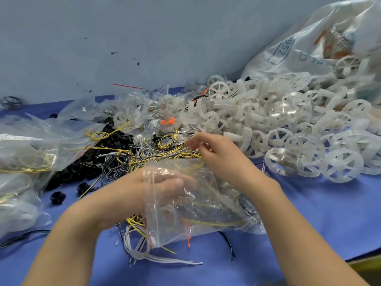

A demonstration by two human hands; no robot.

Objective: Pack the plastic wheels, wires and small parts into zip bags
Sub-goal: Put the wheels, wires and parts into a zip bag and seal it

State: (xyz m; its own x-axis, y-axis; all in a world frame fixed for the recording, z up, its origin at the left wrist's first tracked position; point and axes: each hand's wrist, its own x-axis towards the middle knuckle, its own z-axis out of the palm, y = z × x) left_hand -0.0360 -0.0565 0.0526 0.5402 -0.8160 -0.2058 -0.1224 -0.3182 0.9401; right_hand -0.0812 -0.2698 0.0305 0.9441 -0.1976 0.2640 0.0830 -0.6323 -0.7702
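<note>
Holding zip bag in left grip, fingers curling round its plastic; touching wires just beyond with right grip, fingers curled, hold indeterminable.

Grey-blue wall behind, dark specks on it; blue table cover, possibly cloth; light even.

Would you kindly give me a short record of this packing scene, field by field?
left hand: holds the zip bag at its mouth, seen through plastic
right hand: fingers curled over the wires; pinch unclear
wheels: white heap, right
black parts: pile, left
table: blue cover
</note>
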